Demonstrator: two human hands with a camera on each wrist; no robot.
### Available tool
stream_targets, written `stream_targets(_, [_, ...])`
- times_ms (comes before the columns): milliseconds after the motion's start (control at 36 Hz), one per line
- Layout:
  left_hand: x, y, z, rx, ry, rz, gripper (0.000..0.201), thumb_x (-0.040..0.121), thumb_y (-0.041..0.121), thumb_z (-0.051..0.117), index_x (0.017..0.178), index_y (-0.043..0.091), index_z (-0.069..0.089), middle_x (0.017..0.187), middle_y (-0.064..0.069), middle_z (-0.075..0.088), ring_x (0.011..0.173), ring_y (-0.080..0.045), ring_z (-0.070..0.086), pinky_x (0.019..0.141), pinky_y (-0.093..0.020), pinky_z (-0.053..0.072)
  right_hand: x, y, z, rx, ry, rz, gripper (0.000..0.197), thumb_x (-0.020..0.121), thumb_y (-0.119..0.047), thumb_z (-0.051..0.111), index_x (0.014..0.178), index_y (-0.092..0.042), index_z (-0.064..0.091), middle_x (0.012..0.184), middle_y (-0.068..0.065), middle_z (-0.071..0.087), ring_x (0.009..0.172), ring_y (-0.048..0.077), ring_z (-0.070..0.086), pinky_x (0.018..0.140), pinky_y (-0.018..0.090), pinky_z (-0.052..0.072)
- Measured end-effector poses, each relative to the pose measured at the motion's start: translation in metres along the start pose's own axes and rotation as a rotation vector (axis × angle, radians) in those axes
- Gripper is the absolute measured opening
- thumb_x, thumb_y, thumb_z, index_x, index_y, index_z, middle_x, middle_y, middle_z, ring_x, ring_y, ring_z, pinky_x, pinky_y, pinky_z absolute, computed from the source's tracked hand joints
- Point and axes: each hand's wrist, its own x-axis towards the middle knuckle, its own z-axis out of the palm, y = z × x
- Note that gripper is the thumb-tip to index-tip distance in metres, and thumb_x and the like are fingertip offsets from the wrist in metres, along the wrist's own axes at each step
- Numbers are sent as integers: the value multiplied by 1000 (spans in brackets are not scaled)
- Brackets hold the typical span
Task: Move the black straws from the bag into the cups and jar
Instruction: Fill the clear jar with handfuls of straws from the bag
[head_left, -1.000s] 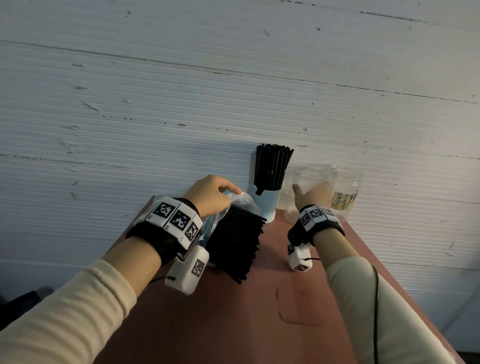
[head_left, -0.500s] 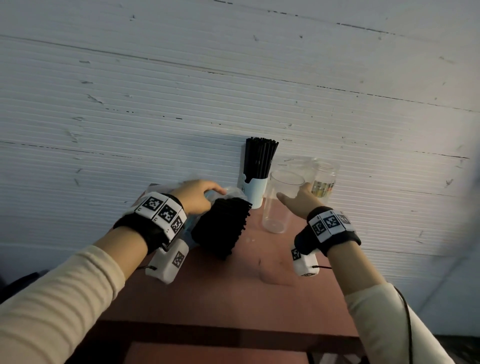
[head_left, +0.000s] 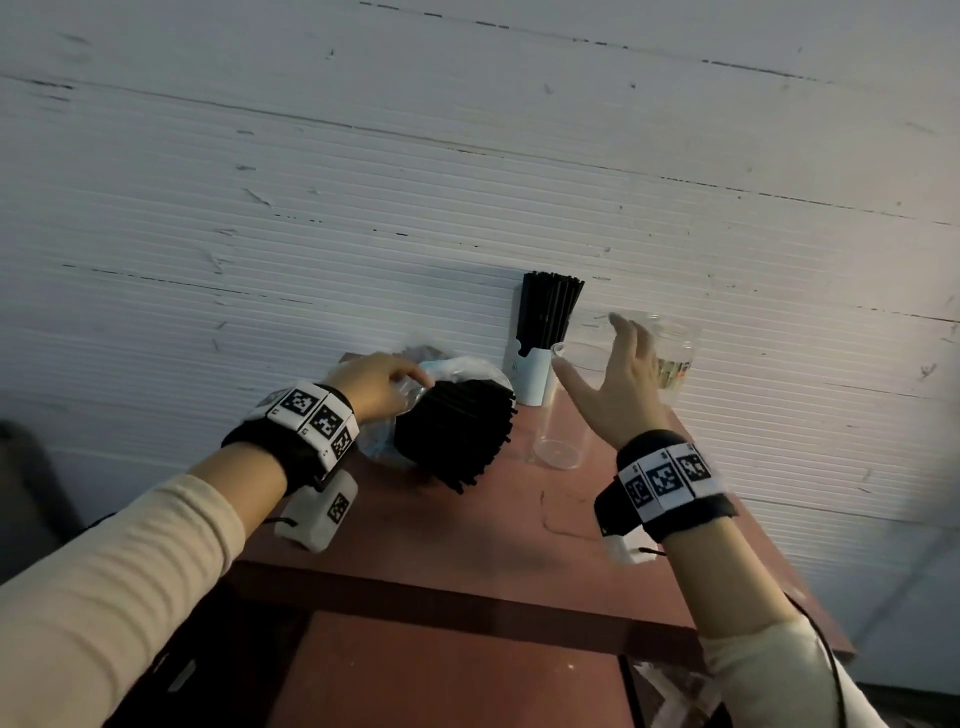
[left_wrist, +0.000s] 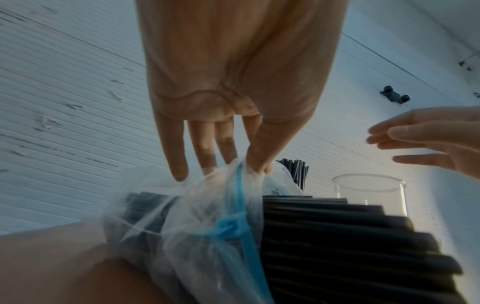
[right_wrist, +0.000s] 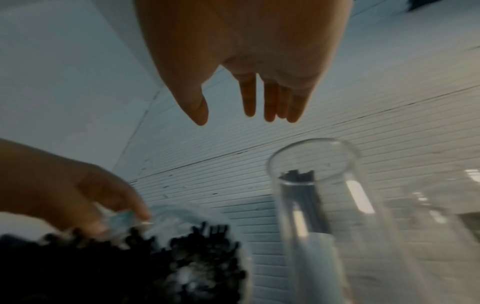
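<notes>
A clear zip bag lies on its side on the red table, with a thick bundle of black straws sticking out of its mouth. My left hand pinches the bag's rim between thumb and forefinger. An empty clear cup stands just right of the straw ends. My right hand hovers by the cup's rim, fingers straight and apart, holding nothing. A white paper cup by the wall holds upright black straws. The glass jar stands behind my right hand.
The ribbed white wall runs right behind the cups and jar. The table is narrow; its front edge lies near my forearms, and its right edge passes under my right wrist. A lower red surface shows below the edge.
My right hand brought the clear cup from beside the jar forward to the straw bundle, then let it go and opened. My left hand kept its pinch on the bag.
</notes>
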Motion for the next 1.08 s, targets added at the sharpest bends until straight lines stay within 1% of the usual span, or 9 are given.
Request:
stream_targets(83, [1,-4,-4,-23,22,-11,39,84,12,61,109,42,66,130,6,60,115,-16,57,95,-31,46,-2,-23,13,12,10,-190,49,90,-33,60,130,-9,48,134,7,44,127,23,37,105,28,30])
stream_targets(167, [3,-6,-5,-52,16,3,40,85,11,61,113,40,66,131,4,61,117,-16,57,98,-29,43,-2,-47,35,-34,-191,-296,30,93,-31,56,111,-9,64,116,7,62,114,22,51,98,30,39])
stream_targets(250, [5,-6,-4,-112,73,36,35,86,13,62,115,30,69,127,0,64,118,-18,57,93,-24,41,-1,-73,58,-112,-410,-352,31,96,-34,49,94,-11,70,97,8,68,95,24,61,82,32,46])
stream_targets(333, [7,-6,-6,-162,119,95,25,91,20,59,113,26,72,121,-1,68,115,-17,61,85,-19,39,0,-96,72,-244,-587,-396,35,103,-30,37,111,-12,67,114,12,66,108,29,58,85,32,39])
stream_targets(417, [12,-8,-12,-162,150,82,39,90,6,53,114,30,71,124,0,67,117,-16,60,85,-15,39,5,-106,90,-324,-655,-369,37,104,-25,33,134,-15,54,139,8,52,127,24,46,102,28,29])
stream_targets(500, [13,-10,-14,-134,148,72,47,88,0,49,116,31,70,129,1,64,121,-16,57,86,-14,38,12,-105,109,-390,-719,-305,39,101,-29,40,136,-18,50,139,7,52,128,24,47,107,34,33])
stream_targets(694, [14,-12,-12,-139,135,70,56,84,-8,47,120,29,68,133,1,61,128,-16,52,95,-16,37,16,-100,107,-435,-759,-332,42,99,-21,45,140,-24,47,145,5,45,134,26,41,112,38,30])
stream_targets(1000, [18,-7,-12,-173,168,74,49,84,-6,57,122,24,66,132,-3,61,126,-18,53,96,-21,40,14,-99,91,-308,-597,-316,36,92,-15,52,124,-27,62,123,10,50,115,28,50,93,32,40])
stream_targets(1083, [19,-6,-11,-170,151,77,49,84,-7,57,122,23,67,132,-3,61,126,-19,52,96,-20,38,12,-101,89,-336,-607,-336,37,93,-14,51,127,-23,60,125,11,54,117,28,50,95,34,40])
